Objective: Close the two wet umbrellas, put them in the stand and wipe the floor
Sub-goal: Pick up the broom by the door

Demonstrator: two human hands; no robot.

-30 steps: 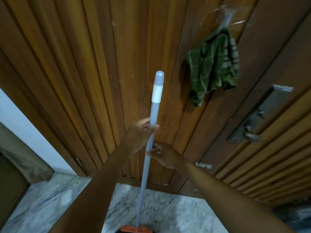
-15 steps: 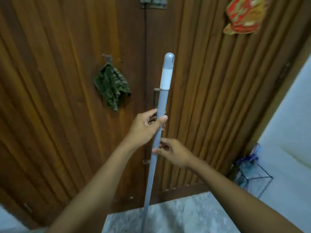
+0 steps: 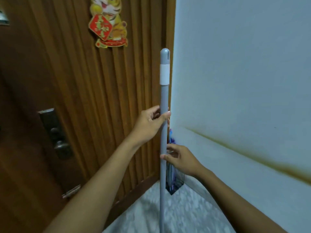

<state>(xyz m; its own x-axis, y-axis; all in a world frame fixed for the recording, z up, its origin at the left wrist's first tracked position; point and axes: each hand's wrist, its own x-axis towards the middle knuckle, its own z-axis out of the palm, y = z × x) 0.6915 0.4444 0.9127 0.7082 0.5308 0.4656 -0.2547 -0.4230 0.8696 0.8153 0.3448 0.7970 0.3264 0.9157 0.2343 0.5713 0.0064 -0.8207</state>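
Left hand grips the pole with fingers curled behind it and the thumb across its front. The right hand pinches the pole lower down, from its right side, between thumb and fingertips. The pole stands almost upright, its long axis running from the capped top down past the bottom edge of the view, so the mop head is out of sight. The left hand is the upper and farther one; the right sits nearer the floor.

Just behind the pole, low in the corner, is the wire stand, with blue and purple umbrella fabric showing above it, so the umbrellas look stowed and wiping is the step in hand. The floor to be wiped lies below both hands, along the pole's own line.

Half a second ago the stand was well right of the pole, and a green cloth hung on the door to the pole's left. Now the view has swung right: the cloth is gone, the wall fills the pole's right side, and the tiger ornament has passed from upper right to upper left of it. Both grips are unchanged.
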